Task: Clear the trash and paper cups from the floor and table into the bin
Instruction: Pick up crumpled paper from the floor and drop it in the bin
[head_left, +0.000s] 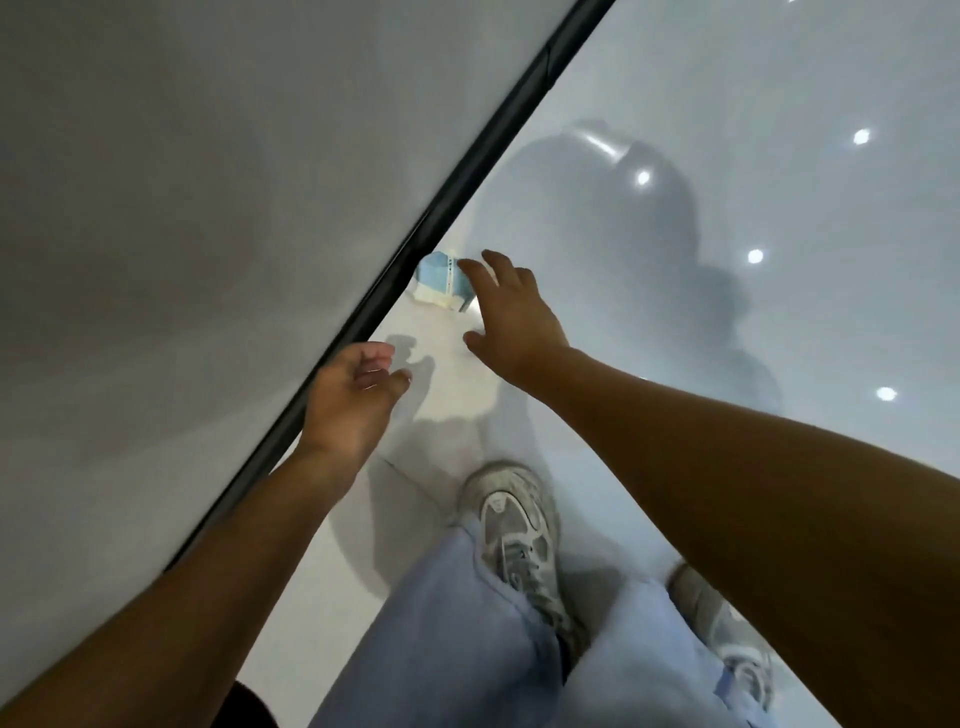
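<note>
Right hand (511, 317) at frame centre, reached forward with fingers spread wide and straight, holding nothing; index fingertip overlapping the right edge of the crumpled blue-and-white trash (441, 283), though contact could not be told from touch or mere overlap. Left hand (353, 400) lower and to the left, palm turned partly up, fingers loosely curled and relaxed, gripping nothing, set just beside the dark baseboard strip (457, 202). Trash lying on the glossy pale floor (727, 130) right against the foot of that strip, just above and left of the right hand, up and to the right of the left hand, well apart from it. Some small marks visible on the blue wrapper, too blurred to read; no brand or lettering legible anywhere. Both bare forearms entering from the lower corners and converging toward centre. Below the hands, light blue trouser legs (467, 649) filling the bottom middle, with a worn grey-and-white sneaker (511, 525) planted forward at lower centre and a second sneaker (727, 639) at lower right. Grey wall (182, 182) taking up the whole upper left, cut off by the baseboard running diagonally from top centre to lower left. Round ceiling-light reflections (756, 255) dotted across the upper right floor, over a soft dark shadow (649, 249) of the person.
</note>
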